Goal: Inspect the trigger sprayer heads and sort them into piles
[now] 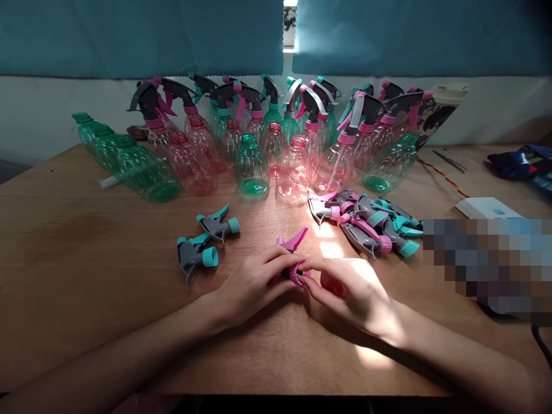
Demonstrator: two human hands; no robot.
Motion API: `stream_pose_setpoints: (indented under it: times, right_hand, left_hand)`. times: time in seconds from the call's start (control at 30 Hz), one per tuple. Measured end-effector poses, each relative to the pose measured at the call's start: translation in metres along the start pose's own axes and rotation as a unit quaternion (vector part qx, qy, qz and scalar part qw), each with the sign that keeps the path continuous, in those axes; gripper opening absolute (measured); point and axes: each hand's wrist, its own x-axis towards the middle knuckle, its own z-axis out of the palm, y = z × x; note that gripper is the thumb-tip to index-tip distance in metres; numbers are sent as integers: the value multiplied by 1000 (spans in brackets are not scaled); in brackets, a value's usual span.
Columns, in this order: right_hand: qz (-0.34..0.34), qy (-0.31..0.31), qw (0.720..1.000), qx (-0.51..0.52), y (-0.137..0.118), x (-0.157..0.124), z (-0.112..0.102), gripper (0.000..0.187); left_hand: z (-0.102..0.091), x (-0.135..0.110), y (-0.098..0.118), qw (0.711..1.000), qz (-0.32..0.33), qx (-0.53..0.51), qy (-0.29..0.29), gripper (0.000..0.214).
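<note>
Near the table's front, my left hand is closed around a grey and pink trigger spray head, its pink trigger pointing up and right. The fingertips of my right hand pinch the pink collar of the same spray head, whose opening faces right. My fingers hide most of its grey body. To the left lie two grey and teal spray heads. A pile of pink and teal spray heads lies beyond my right hand.
Several green bottles and pink bottles stand in rows at the back, many with spray heads on. At left, green bottles appear to lean. A white box and a dark blue packet lie at right, near a blurred-out patch.
</note>
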Motion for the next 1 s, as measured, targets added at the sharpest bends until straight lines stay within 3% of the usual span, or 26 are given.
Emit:
stream_pose_setpoints:
  times: [0.23, 0.4, 0.57, 0.7, 0.8, 1.0]
  right_hand:
    - [22, 17, 999, -44, 5, 3, -4, 17]
    - [62, -61, 995, 44, 4, 4, -4, 14]
    - [66, -45, 988, 130, 5, 3, 2, 19]
    - [82, -28, 993, 85, 10, 1, 2, 19]
    - [57, -29, 998, 24, 12, 0, -2, 19]
    - [72, -82, 989, 101, 7, 6, -3, 22]
  left_hand:
    - [1, -2, 0, 999, -13, 35, 30, 30]
    - [2, -3, -2, 998, -19, 38, 35, 28]
    - [0, -1, -1, 999, -15, 21, 21, 27]
    - [-2, -1, 2, 999, -43, 25, 8, 30]
    - [-3, -1, 4, 998, -52, 21, 12, 31]
    - [-4, -1, 3, 995, -87, 38, 27, 26]
